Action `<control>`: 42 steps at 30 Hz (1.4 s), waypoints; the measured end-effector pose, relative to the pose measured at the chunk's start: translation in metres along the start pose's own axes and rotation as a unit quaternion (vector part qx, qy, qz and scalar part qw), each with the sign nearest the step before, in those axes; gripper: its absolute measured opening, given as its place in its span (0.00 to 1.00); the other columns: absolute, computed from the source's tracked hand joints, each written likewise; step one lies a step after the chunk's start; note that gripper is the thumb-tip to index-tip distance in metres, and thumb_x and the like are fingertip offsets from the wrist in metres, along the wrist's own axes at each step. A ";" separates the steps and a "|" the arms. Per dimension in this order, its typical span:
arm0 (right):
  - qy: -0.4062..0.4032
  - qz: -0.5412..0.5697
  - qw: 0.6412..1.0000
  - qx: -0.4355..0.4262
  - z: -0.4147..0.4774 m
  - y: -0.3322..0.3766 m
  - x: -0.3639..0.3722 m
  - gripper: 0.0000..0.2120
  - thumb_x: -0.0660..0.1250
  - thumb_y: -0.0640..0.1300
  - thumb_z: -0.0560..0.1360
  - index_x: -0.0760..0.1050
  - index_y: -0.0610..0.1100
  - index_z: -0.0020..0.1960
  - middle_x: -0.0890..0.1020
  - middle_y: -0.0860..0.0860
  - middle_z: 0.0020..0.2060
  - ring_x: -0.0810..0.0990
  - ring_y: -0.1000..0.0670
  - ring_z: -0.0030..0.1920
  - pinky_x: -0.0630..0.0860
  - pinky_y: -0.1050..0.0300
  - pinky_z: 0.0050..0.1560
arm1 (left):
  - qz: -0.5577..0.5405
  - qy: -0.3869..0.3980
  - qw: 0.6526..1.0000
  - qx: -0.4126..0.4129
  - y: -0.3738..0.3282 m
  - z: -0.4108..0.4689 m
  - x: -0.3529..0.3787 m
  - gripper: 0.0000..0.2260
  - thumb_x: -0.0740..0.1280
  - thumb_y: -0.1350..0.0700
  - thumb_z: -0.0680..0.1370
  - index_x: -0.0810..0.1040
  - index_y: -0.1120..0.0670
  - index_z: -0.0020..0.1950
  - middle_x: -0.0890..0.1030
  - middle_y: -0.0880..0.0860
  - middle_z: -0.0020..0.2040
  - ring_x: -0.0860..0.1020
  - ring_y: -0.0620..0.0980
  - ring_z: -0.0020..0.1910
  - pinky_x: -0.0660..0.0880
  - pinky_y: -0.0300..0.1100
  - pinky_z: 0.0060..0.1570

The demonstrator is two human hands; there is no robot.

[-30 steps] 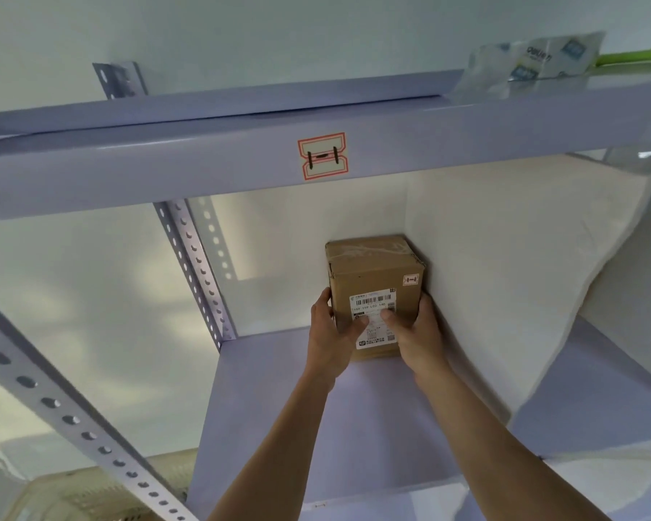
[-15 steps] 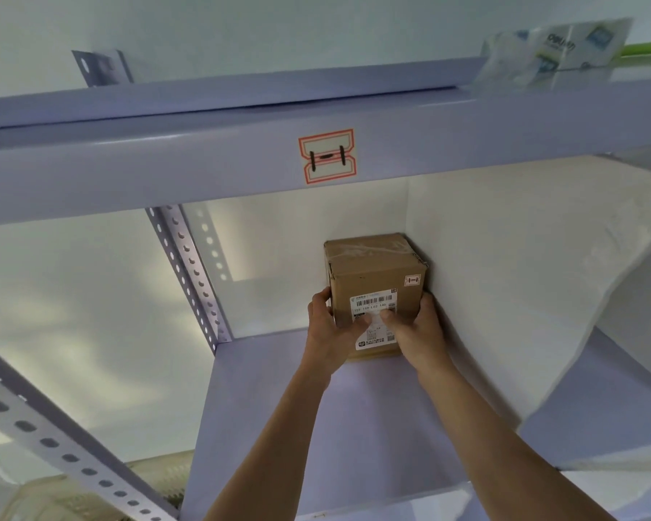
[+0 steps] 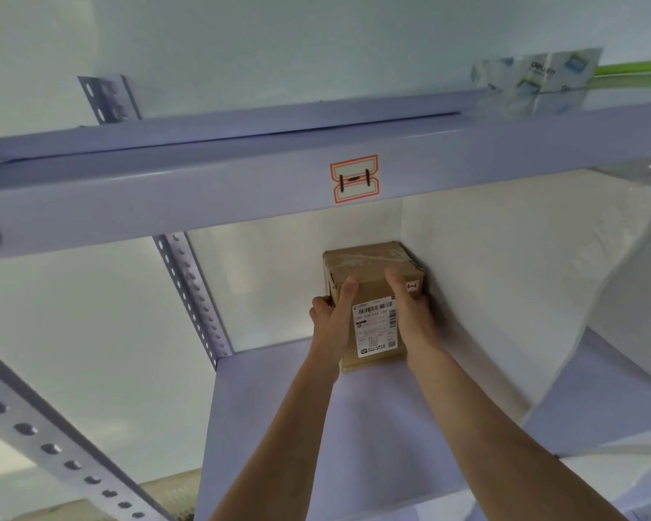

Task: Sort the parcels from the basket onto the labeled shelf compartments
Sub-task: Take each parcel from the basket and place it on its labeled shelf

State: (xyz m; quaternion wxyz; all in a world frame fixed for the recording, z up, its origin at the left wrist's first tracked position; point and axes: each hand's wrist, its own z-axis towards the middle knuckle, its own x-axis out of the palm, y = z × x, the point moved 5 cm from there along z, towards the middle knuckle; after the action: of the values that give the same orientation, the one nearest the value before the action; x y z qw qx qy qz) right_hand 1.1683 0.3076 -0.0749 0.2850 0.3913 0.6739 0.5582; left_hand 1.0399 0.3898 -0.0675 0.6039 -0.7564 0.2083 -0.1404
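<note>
Just right of the frame's centre, a brown cardboard parcel (image 3: 373,306) stands upright on the lilac shelf board (image 3: 354,426), its right side close against a white divider panel (image 3: 504,295). Both hands grasp it: the left hand (image 3: 331,325) wraps its left edge, the right hand (image 3: 410,317) its right, thumbs pressed on the front and the other fingers hidden behind. A white shipping label (image 3: 376,325) shows between them, its print too small to read. Above, the shelf beam (image 3: 203,189) carries an orange-outlined tag (image 3: 354,179). At upper right, a plastic packet (image 3: 534,80) is partly cut off.
</note>
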 end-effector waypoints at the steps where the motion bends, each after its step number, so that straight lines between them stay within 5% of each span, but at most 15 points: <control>1: -0.002 0.004 1.000 -0.002 0.000 -0.001 0.000 0.52 0.70 0.80 0.57 0.73 0.49 0.71 0.85 0.52 0.57 0.83 0.49 0.58 0.79 0.46 0.63 | -0.002 -0.003 1.000 0.002 0.001 0.001 0.000 0.34 0.66 0.28 0.76 0.68 0.52 0.69 0.71 0.50 0.67 0.73 0.52 0.65 0.72 0.54 0.66; 10: 0.006 0.019 1.000 -0.021 -0.016 0.009 -0.003 0.25 0.71 0.68 0.74 0.81 0.51 0.59 0.86 0.56 0.47 0.84 0.56 0.48 0.76 0.59 0.42 | -0.026 0.019 0.999 -0.009 -0.001 -0.006 0.000 0.38 0.68 0.27 0.75 0.67 0.51 0.74 0.71 0.50 0.70 0.71 0.50 0.67 0.65 0.47 0.62; 14: -0.030 0.024 0.999 -0.009 -0.020 0.005 -0.003 0.33 0.73 0.71 0.69 0.82 0.46 0.61 0.87 0.50 0.51 0.86 0.48 0.52 0.83 0.49 0.56 | -0.018 0.049 0.999 -0.011 -0.005 -0.018 -0.005 0.46 0.66 0.25 0.74 0.61 0.51 0.83 0.68 0.50 0.79 0.68 0.54 0.76 0.66 0.50 0.69; 17: -0.044 0.036 0.998 -0.016 -0.028 0.007 0.000 0.44 0.71 0.77 0.61 0.80 0.44 0.63 0.87 0.49 0.52 0.86 0.46 0.53 0.83 0.45 0.59 | -0.017 0.058 0.998 -0.025 -0.005 -0.034 -0.016 0.52 0.64 0.22 0.72 0.51 0.47 0.87 0.56 0.49 0.86 0.57 0.58 0.84 0.57 0.62 0.80; 21: -0.064 0.015 0.998 -0.024 -0.028 0.000 -0.004 0.54 0.64 0.83 0.57 0.77 0.43 0.66 0.85 0.47 0.58 0.84 0.44 0.57 0.80 0.44 0.63 | -0.016 0.041 0.999 0.000 -0.006 -0.064 -0.035 0.49 0.63 0.21 0.72 0.55 0.44 0.86 0.57 0.45 0.85 0.59 0.55 0.83 0.57 0.64 0.79; 27: -0.067 -0.012 0.995 -0.066 -0.098 0.008 -0.016 0.30 0.63 0.65 0.77 0.77 0.39 0.61 0.84 0.43 0.58 0.82 0.41 0.59 0.79 0.44 0.61 | -0.024 0.017 0.999 0.019 0.002 -0.132 -0.059 0.45 0.61 0.21 0.71 0.59 0.40 0.84 0.61 0.41 0.84 0.59 0.51 0.83 0.56 0.65 0.79; 34: 0.052 -0.037 0.995 -0.079 -0.193 -0.011 -0.011 0.29 0.58 0.61 0.81 0.74 0.44 0.73 0.80 0.47 0.66 0.76 0.43 0.67 0.72 0.44 0.69 | -0.052 -0.042 0.997 0.029 0.022 -0.229 -0.083 0.36 0.60 0.27 0.79 0.62 0.41 0.83 0.61 0.44 0.84 0.60 0.49 0.83 0.56 0.61 0.81; 37: 0.102 -0.056 0.990 -0.078 -0.232 -0.026 -0.002 0.19 0.57 0.60 0.83 0.77 0.50 0.65 0.77 0.51 0.55 0.74 0.46 0.60 0.72 0.44 0.64 | -0.056 -0.063 0.996 0.042 0.030 -0.274 -0.097 0.33 0.58 0.29 0.81 0.61 0.41 0.83 0.62 0.45 0.84 0.61 0.50 0.82 0.57 0.60 0.81; 40: 0.150 -0.084 0.983 -0.065 -0.271 -0.044 0.012 0.23 0.57 0.59 0.85 0.74 0.45 0.70 0.73 0.50 0.57 0.72 0.46 0.60 0.71 0.43 0.69 | -0.076 -0.079 0.993 0.036 0.042 -0.319 -0.118 0.27 0.58 0.34 0.84 0.64 0.42 0.82 0.65 0.46 0.82 0.64 0.51 0.81 0.60 0.59 0.80; 42: 0.186 -0.103 0.975 -0.069 -0.298 -0.057 0.025 0.19 0.56 0.59 0.84 0.74 0.46 0.61 0.74 0.49 0.53 0.74 0.45 0.56 0.72 0.45 0.63 | -0.087 -0.091 0.992 0.029 0.051 -0.343 -0.135 0.25 0.58 0.37 0.85 0.65 0.44 0.81 0.66 0.47 0.82 0.65 0.52 0.81 0.61 0.59 0.79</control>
State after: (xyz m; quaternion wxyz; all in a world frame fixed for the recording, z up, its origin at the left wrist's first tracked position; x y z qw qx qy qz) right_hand 0.8980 0.1672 -0.0651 0.2367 0.1886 0.7117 0.6339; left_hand 0.7556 0.1524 -0.0327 0.6280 -0.7632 0.0815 -0.1286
